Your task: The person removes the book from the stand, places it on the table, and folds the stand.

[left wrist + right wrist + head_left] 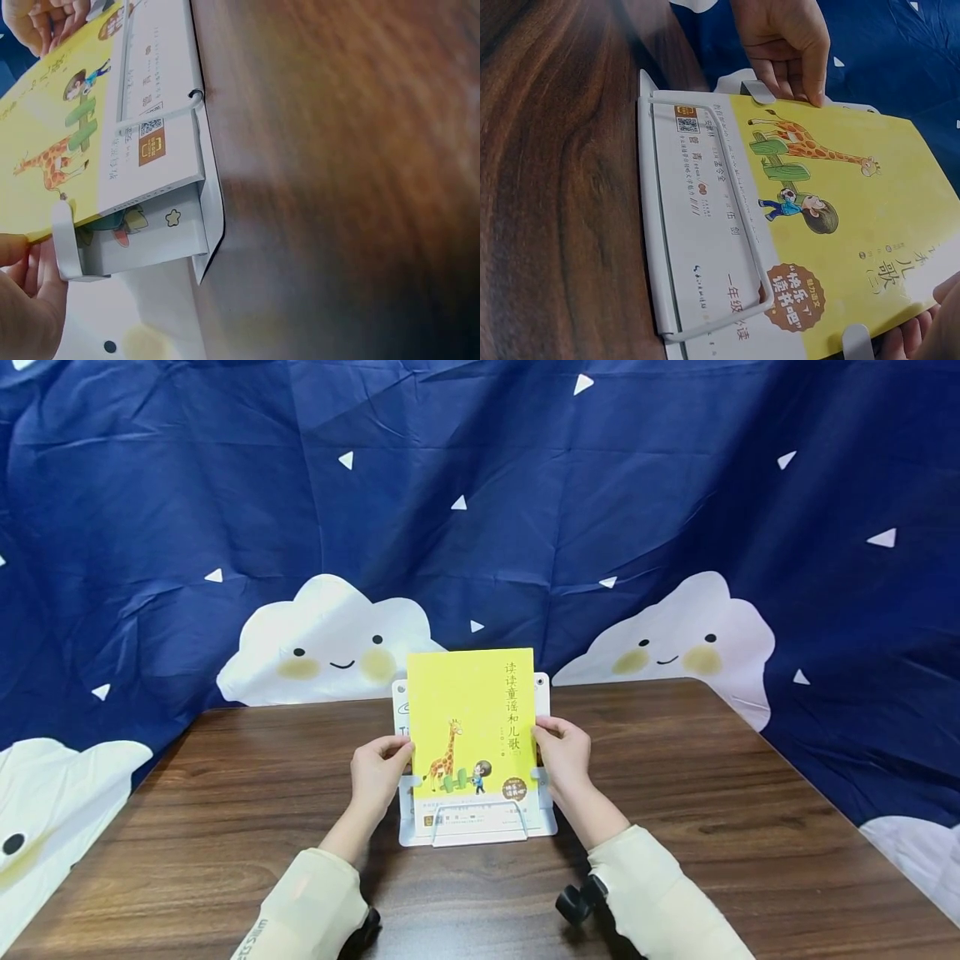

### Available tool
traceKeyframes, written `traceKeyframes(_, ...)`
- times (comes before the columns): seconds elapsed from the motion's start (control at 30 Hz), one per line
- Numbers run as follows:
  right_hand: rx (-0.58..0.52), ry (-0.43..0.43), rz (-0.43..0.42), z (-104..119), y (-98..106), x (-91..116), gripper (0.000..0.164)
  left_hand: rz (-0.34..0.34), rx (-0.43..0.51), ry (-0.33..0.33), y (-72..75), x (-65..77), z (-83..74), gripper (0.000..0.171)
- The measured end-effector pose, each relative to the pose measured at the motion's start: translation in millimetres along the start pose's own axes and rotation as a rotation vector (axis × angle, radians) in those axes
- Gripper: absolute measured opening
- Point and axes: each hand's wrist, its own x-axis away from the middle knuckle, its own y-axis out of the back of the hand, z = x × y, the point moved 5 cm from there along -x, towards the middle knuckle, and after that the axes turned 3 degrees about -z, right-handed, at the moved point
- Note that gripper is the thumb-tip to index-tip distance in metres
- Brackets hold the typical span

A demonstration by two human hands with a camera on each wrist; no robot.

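A yellow picture book point(472, 710), with a giraffe and a child on its cover, leans upright on a white book stand point(543, 693). My left hand point(377, 772) pinches the book's left edge between thumb and fingers. On the opposite side my right hand point(566, 756) grips the right edge at about the same height. A wire bar point(740, 196) of the stand crosses the white lower strip of the cover. In the left wrist view, a white side clip point(66, 240) sits at the book's edge beside my left fingers. Another clip point(856, 343) is near my right hand.
The stand rests on a dark brown wooden table point(247, 827). Behind it hangs a blue cloth point(480, 460) with white clouds and triangles. Black camera mounts point(577, 902) are worn under both cream sleeves point(660, 889).
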Motion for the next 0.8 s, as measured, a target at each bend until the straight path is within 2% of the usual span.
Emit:
traceKeyframes(0.17, 0.012, -0.005, -0.027, 1, -1, -1, 0.008, -0.020, 0.031, 0.005, -0.1, -0.8, 6.4, 0.012)
traceKeyframes(0.33, 0.002, -0.001, -0.055, 8, -2, 0, 0.007, -0.033, 0.005, -0.012, 0.3, -1.1, 3.6, 0.011)
traceKeyframes(0.37, 0.002, -0.002, -0.058, 9, -2, 0, 0.007, -0.015, 0.025, -0.011, 5.0, 4.0, -12.1, 0.010)
traceKeyframes(0.47, -0.004, -0.005, -0.058, 12, -2, 0, 0.007, 0.008, 0.039, 0.028, 11.1, 12.0, -39.1, 0.012)
traceKeyframes(0.57, -0.005, 0.003, -0.054, 14, -4, -2, 0.006, 0.024, 0.061, 0.080, 20.6, 25.2, -82.3, 0.013)
traceKeyframes(0.6, -0.014, 0.010, -0.051, 15, -4, -3, 0.006, 0.011, 0.047, 0.087, 20.3, 25.5, -85.5, 0.013)
traceKeyframes(0.73, -0.048, 0.036, -0.043, 19, -7, -9, 0.007, 0.003, 0.051, 0.089, 28.6, 33.1, -122.0, 0.011)
traceKeyframes(0.8, -0.066, 0.058, -0.042, 24, -7, -10, 0.006, 0.004, 0.049, 0.096, 30.0, 32.2, -127.7, 0.011)
